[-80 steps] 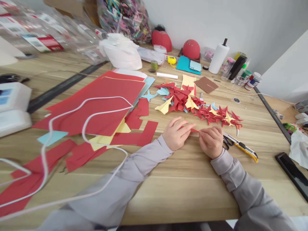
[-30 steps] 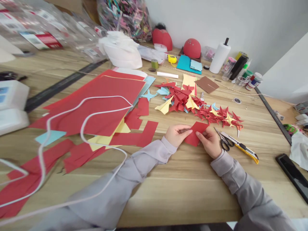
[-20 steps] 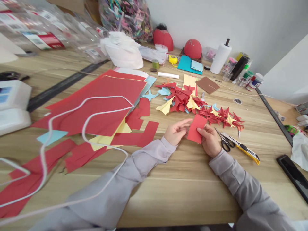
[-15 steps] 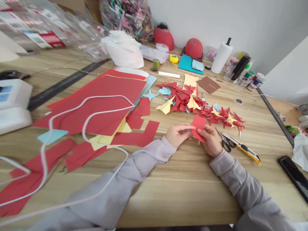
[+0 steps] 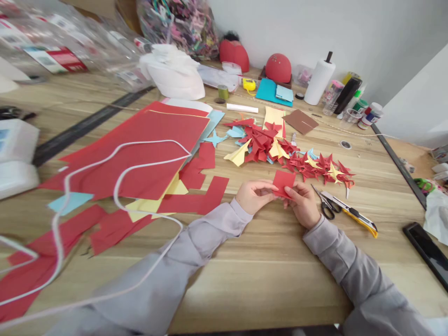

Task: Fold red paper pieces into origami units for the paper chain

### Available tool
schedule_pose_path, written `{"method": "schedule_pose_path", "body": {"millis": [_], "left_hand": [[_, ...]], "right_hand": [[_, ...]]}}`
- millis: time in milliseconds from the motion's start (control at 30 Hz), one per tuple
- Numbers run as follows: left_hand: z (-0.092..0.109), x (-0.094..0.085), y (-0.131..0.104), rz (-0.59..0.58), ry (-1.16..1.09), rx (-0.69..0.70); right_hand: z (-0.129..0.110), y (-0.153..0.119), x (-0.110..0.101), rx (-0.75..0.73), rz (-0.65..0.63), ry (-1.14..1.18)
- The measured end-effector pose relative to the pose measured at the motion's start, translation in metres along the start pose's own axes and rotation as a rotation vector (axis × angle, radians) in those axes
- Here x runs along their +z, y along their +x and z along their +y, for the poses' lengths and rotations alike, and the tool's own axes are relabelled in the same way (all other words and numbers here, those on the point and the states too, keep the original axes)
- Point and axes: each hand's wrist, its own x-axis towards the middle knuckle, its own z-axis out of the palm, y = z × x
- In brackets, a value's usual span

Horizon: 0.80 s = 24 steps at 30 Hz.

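A small red paper rectangle [image 5: 284, 180] stands upright between my two hands, just above the wooden table [image 5: 266, 270]. My left hand [image 5: 252, 196] pinches its lower left edge with fingertips. My right hand [image 5: 303, 203] grips its lower right side, thumb on the front face. Behind the paper lies a pile of folded red, yellow and blue paper shapes [image 5: 280, 149]. Scissors [image 5: 324, 204] and a yellow utility knife [image 5: 357, 218] lie just right of my right hand.
Large red sheets [image 5: 140, 149] and red offcuts [image 5: 196, 198] cover the left side, with a white cord [image 5: 119, 186] looped over them. A paper-towel roll [image 5: 318, 81], bottles and red domes line the back wall. A black phone [image 5: 425, 254] lies at the right edge.
The folded red strip pressed on the table has been opened into a flat rectangle and lifted. Both hands turned it and now hold it upright, slightly lower than half a second ago.
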Motion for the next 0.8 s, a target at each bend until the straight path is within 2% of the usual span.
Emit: {"method": "schedule_pose_path", "body": {"millis": [133, 333, 600, 800], "left_hand": [[0.004, 0.003, 0.0, 0.038, -0.074, -0.127], [0.009, 0.003, 0.002, 0.056, -0.103, -0.194], [0.014, 0.002, 0.002, 0.035, -0.045, -0.232], [0.014, 0.002, 0.001, 0.004, -0.071, -0.238]], "right_hand": [[0.002, 0.0, -0.003, -0.003, -0.039, 0.009], [-0.002, -0.001, -0.001, 0.007, -0.032, 0.084], [0.001, -0.002, -0.002, -0.042, -0.058, -0.101], [0.003, -0.001, -0.003, -0.056, -0.062, -0.128]]}}
